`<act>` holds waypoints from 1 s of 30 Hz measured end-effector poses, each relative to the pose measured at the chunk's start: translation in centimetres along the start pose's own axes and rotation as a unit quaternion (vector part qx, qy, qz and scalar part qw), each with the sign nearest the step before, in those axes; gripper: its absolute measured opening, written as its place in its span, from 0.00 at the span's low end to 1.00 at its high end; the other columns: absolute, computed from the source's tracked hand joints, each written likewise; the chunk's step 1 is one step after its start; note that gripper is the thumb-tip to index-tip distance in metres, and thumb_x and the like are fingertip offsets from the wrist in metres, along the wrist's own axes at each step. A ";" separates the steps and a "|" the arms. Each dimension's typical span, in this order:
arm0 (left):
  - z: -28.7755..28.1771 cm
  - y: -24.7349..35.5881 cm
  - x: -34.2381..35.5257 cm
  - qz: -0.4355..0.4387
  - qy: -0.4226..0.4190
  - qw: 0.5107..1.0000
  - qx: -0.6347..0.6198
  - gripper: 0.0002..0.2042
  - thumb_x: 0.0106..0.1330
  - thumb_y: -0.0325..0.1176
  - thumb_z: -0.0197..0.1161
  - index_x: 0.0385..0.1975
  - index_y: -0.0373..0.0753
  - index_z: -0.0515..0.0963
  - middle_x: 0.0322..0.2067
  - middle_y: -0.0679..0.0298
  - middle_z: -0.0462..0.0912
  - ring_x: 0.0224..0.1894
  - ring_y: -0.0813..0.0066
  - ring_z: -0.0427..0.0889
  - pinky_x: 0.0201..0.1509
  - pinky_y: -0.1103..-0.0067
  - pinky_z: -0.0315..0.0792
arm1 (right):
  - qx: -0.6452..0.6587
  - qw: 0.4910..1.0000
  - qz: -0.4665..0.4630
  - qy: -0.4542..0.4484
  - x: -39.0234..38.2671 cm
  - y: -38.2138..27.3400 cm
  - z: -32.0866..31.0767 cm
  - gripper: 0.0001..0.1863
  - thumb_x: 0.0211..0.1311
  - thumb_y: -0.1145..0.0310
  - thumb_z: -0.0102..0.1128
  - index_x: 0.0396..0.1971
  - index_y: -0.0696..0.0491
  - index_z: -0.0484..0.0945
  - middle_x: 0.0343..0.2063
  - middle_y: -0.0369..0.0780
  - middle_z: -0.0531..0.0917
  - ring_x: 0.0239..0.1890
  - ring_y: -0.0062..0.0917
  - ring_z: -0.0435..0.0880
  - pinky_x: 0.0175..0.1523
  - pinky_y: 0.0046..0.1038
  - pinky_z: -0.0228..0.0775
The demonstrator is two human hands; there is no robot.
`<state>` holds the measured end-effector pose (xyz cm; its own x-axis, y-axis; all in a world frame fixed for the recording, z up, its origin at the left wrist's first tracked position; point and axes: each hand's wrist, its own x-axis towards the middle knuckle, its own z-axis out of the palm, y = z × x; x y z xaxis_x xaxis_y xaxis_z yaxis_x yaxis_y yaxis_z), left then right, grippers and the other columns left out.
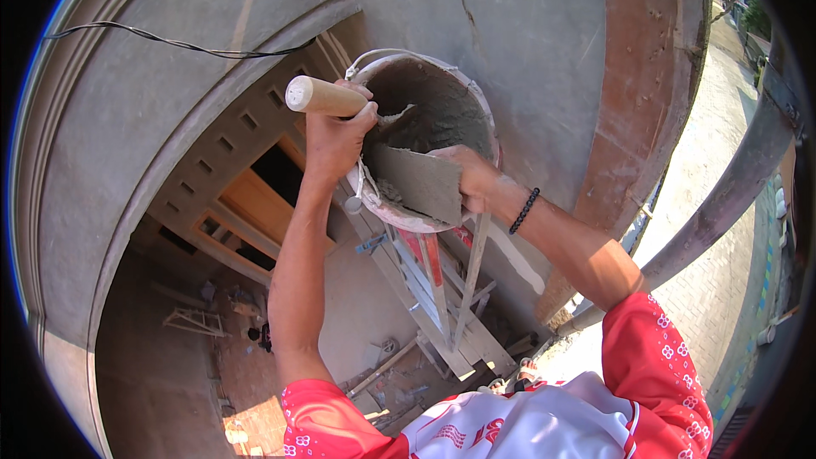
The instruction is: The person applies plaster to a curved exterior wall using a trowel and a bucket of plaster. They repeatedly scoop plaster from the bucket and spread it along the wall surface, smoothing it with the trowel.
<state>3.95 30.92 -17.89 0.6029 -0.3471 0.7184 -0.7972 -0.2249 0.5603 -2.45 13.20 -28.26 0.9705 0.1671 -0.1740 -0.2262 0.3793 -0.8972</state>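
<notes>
A bucket [489, 110] with a pale, mortar-smeared rim stands in front of me with grey wet mortar [442, 115] inside. My left hand [334, 140], at its left rim, is closed around a wooden-handled trowel [325, 96]; the handle's round end points up and left, and the blade is mostly hidden inside the bucket. My right hand [472, 174] grips the edge of a flat grey mortar-coated plate [421, 183], tilted over the near part of the bucket's mouth. A white cord handle [399, 53] arches over the far rim.
Below the bucket is a wooden scaffold [459, 357] with a metal ladder [416, 276]. A cracked grey plaster wall [510, 34] rises ahead, beside a brown column strip [633, 76]. A black cable [170, 41] crosses the arch at left. The floor lies far below.
</notes>
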 end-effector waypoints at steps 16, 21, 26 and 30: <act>-0.1 -5.1 0.8 -0.159 0.076 0.979 -0.104 0.07 0.54 0.24 0.66 0.33 0.32 0.81 0.30 0.64 0.82 0.33 0.76 0.79 0.41 0.79 0.72 | 0.394 0.877 -0.122 -0.247 -6.4 3.8 -7.0 0.21 0.68 0.63 0.52 0.57 0.57 0.71 0.52 0.42 0.79 0.52 0.30 0.80 0.56 0.35 0.75; -1.6 -9.6 0.7 -0.228 0.156 0.943 -0.185 0.10 0.54 0.24 0.67 0.36 0.29 0.79 0.31 0.61 0.82 0.33 0.71 0.81 0.40 0.76 0.75 | 0.357 0.892 -0.201 -0.190 -12.0 5.8 -9.8 0.21 0.66 0.62 0.55 0.56 0.56 0.72 0.52 0.43 0.79 0.51 0.34 0.81 0.54 0.40 0.75; -0.7 -11.6 1.8 -0.258 0.217 0.904 -0.262 0.11 0.55 0.24 0.66 0.36 0.26 0.78 0.32 0.58 0.81 0.34 0.68 0.82 0.38 0.73 0.76 | 0.344 0.868 -0.286 -0.218 -16.9 12.2 -15.2 0.23 0.64 0.61 0.57 0.56 0.54 0.73 0.53 0.44 0.79 0.52 0.37 0.81 0.55 0.47 0.73; -0.2 -15.6 2.9 -0.302 0.248 0.875 -0.287 0.12 0.54 0.24 0.65 0.36 0.24 0.77 0.33 0.56 0.80 0.33 0.66 0.81 0.37 0.72 0.75 | 0.368 0.878 -0.266 -0.151 -21.2 13.0 -12.7 0.23 0.65 0.62 0.56 0.58 0.52 0.72 0.51 0.43 0.81 0.50 0.35 0.83 0.54 0.43 0.76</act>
<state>18.14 33.59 -24.53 0.9616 0.1477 0.2315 -0.2674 0.3125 0.9115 -24.91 3.04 -41.39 0.9140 -0.0204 0.4053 0.1518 0.9434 -0.2950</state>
